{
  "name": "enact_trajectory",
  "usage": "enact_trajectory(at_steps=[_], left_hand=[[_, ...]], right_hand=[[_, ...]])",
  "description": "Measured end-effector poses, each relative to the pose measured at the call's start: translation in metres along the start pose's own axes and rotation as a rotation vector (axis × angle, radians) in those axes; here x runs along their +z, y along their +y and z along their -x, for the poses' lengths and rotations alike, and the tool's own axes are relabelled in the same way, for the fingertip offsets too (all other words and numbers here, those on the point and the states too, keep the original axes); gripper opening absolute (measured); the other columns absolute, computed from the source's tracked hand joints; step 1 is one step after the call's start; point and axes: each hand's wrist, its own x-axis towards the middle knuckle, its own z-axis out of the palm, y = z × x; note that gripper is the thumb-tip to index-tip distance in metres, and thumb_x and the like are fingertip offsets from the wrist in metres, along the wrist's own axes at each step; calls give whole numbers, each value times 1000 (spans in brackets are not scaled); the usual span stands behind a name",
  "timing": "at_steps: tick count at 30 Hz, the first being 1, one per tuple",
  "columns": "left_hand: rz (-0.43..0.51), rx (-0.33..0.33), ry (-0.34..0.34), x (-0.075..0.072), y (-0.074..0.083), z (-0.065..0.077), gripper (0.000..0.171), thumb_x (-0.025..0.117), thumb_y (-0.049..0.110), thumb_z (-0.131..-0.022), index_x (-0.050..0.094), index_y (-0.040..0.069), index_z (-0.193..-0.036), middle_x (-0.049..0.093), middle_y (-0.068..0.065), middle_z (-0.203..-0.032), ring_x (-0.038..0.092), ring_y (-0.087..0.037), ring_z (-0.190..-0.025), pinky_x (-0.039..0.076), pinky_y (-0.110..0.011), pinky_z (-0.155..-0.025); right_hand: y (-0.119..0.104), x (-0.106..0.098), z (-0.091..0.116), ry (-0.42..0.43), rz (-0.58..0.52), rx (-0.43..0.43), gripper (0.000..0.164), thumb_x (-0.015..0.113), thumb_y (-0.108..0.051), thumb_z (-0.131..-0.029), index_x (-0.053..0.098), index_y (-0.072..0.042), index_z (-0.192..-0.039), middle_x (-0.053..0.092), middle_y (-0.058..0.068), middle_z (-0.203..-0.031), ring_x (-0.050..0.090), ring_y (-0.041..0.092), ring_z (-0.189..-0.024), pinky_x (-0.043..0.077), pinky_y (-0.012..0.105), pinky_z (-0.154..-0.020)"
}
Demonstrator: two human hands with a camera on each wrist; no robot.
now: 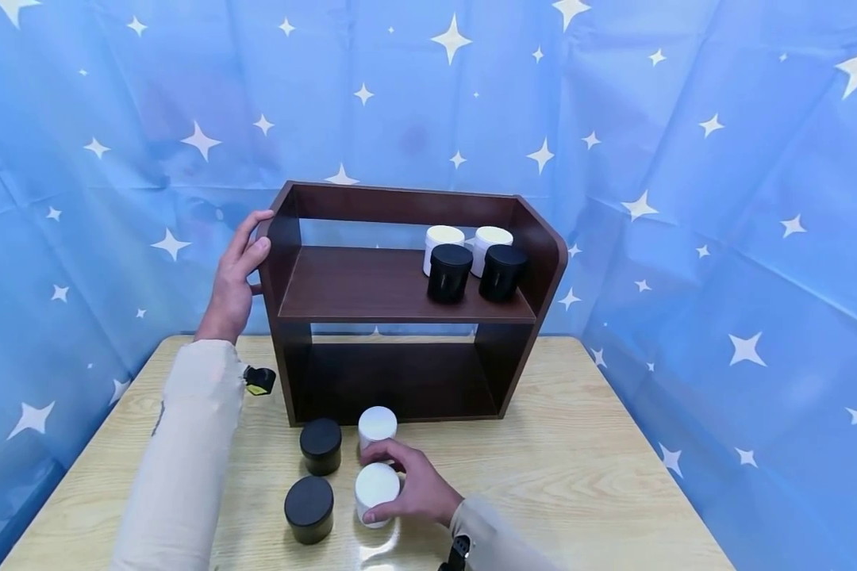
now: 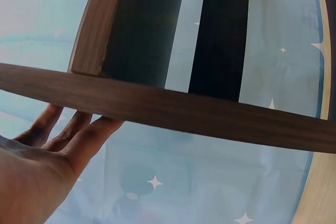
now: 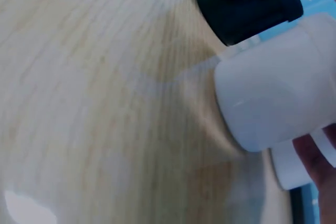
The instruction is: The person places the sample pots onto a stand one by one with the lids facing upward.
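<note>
My right hand (image 1: 421, 484) grips a white lidded jar (image 1: 377, 485), thumb on its near side and fingers behind it. In the right wrist view the same white jar (image 3: 273, 87) is tilted by the camera angle, its base right at the tabletop. Just behind it stands a second white jar (image 1: 377, 424). Two black jars (image 1: 309, 511) (image 1: 320, 448) are to the left of the white ones. My left hand (image 1: 230, 281) rests against the upper left side of a dark brown two-level shelf (image 1: 371, 289). Its extended fingers (image 2: 86, 137) touch the outer face of the side panel.
On the right of the upper shelf level, two white jars (image 1: 443, 238) (image 1: 491, 242) stand behind two black jars (image 1: 449, 277) (image 1: 502, 277). The shelf stands at the back of the light wooden table (image 1: 578, 476). A blue starred curtain (image 1: 685, 198) surrounds it.
</note>
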Motion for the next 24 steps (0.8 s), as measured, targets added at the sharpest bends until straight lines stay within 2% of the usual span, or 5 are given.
enact_trajectory(at_steps=[6,12,19,24], left_hand=[[-1,0,3,1,0,0,47,37,55,-102,39,48,-148,37,-2,-158,38,-26,-135,29,-73,-108],[0,0,0,1,-1,0,47,37,55,-102,39,47,-148,37,-2,-158,39,-26,-135,29,-74,-108],[1,3,0,2,1,0,47,37,55,-102,39,48,-148,37,-2,-158,39,-27,-135,28,-75,-109],[1,0,2,2,0,0,47,37,55,-102,38,47,-149,36,-2,-159,38,-27,-136,28,-75,-109]], right_hand=[[8,9,3,13,6,-36,71,95,-14,-63,62,-13,-125,68,4,-125,59,6,-114,45,24,-100],[13,15,6,15,-7,4,74,96,-14,-62,61,-12,-127,68,5,-122,59,7,-110,45,25,-97],[21,20,7,37,0,-23,78,96,-15,-61,58,-12,-129,68,5,-121,60,8,-109,46,26,-98],[23,23,8,65,-15,-8,78,96,-14,-61,58,-12,-129,68,5,-120,60,9,-109,45,26,-98]])
